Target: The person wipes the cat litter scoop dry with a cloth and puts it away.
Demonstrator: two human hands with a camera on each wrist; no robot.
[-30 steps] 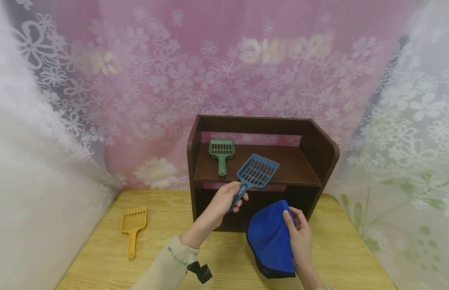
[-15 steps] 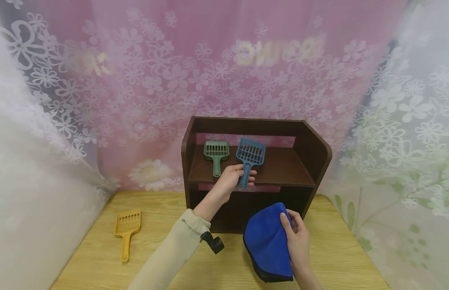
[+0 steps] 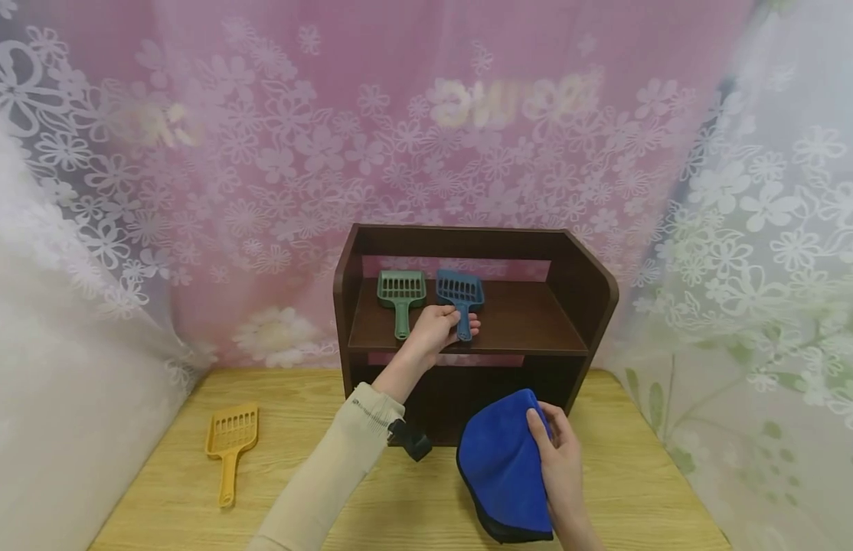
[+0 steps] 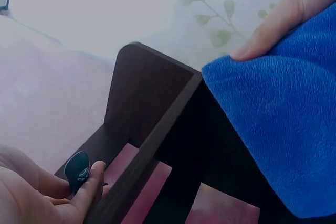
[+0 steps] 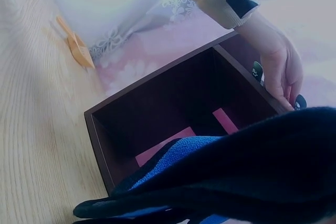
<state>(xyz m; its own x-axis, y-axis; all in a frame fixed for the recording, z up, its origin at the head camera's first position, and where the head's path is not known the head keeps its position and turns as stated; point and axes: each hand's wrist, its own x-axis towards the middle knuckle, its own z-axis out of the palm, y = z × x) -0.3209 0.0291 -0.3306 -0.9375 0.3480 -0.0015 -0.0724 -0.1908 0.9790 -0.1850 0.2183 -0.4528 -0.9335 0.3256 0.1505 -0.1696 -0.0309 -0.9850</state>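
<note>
My left hand (image 3: 435,330) pinches the handle of a blue litter scoop (image 3: 461,289) at the upper shelf of a dark brown rack. In the left wrist view the handle's end (image 4: 77,168) shows between thumb and fingers. Just left of it, a green litter scoop (image 3: 402,288) lies on the same shelf. My right hand (image 3: 561,463) grips a folded blue cloth (image 3: 502,463) with a black edge, thumb on the front, in front of the rack. Far left on the table lies a yellow litter scoop (image 3: 230,448).
The brown rack (image 3: 578,291) stands at the back of the wooden table (image 3: 371,505), its shelf bounded by side walls. Flowered curtains (image 3: 261,191) hang behind and on both sides. A black strap device (image 3: 411,441) sits on my left wrist.
My left hand has carried the blue litter scoop up and left, then lowered it toward the shelf beside the green one. My right hand keeps hold of the cloth. The view has shifted slightly.
</note>
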